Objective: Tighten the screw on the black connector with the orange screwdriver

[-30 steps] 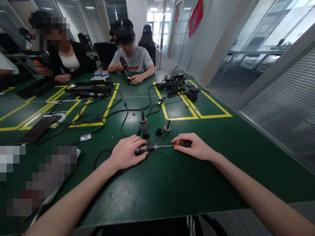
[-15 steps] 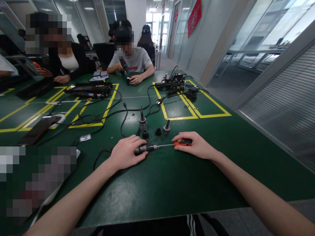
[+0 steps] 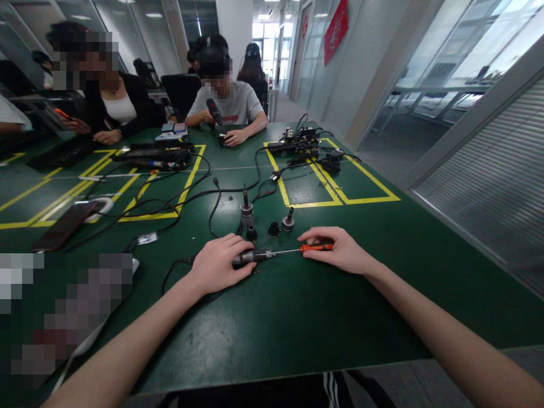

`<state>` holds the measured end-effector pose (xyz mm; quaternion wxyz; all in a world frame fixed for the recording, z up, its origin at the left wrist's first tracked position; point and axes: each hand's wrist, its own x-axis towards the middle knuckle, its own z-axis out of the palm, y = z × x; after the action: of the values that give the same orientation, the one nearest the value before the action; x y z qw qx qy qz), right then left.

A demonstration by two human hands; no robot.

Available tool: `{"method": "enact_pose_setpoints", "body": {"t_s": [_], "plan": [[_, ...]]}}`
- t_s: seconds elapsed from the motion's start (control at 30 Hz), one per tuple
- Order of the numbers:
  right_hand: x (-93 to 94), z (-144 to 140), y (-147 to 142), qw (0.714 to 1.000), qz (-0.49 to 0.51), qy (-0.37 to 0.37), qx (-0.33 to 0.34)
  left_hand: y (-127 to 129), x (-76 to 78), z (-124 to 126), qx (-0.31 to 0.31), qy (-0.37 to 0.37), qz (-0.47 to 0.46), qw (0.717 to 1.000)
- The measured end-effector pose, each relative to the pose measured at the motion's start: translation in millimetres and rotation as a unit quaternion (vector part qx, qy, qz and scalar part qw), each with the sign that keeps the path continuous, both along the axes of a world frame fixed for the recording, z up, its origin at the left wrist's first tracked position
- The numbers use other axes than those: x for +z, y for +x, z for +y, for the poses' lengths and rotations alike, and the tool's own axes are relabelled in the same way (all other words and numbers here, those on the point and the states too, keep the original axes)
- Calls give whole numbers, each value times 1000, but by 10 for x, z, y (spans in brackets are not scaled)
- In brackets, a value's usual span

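My left hand [image 3: 219,262] lies on the green table [image 3: 276,317] and grips a dark cylindrical tool [image 3: 249,258] with a metal tip pointing right. My right hand [image 3: 340,250] holds a screwdriver with an orange and black handle [image 3: 315,246]; its thin shaft runs left into the tool's tip. Just beyond them stand small metal parts: a tall fitting with a shaft [image 3: 246,211], a black ring [image 3: 251,232], a black cap [image 3: 274,229] and a short fitting [image 3: 288,220].
Black cables [image 3: 187,195] snake across the table between yellow taped boxes [image 3: 340,198]. A dark phone [image 3: 63,225] lies at left. Two people sit at the far side, one holding a black tool [image 3: 215,110]. More gear [image 3: 304,147] sits far right. The table edge runs just before me.
My right hand has turned the screwdriver handle slightly, showing more orange. My left hand and the tool have stayed put.
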<state>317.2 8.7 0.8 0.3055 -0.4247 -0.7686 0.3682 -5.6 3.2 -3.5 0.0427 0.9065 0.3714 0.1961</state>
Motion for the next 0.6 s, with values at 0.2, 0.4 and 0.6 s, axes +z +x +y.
{"method": "enact_pose_setpoints", "body": {"t_s": [0.2,0.4,0.6], "plan": [[5,13,-10,998,-59,4,29,11,14,0,-3,-1,-4,1000],[20,8,-13,998,-53,3,26,8,5,3,0,-3,-2,1000],[-6,10,-17,1000,-6,-23,7,6,13,3,-1,-2,-4,1000]]}}
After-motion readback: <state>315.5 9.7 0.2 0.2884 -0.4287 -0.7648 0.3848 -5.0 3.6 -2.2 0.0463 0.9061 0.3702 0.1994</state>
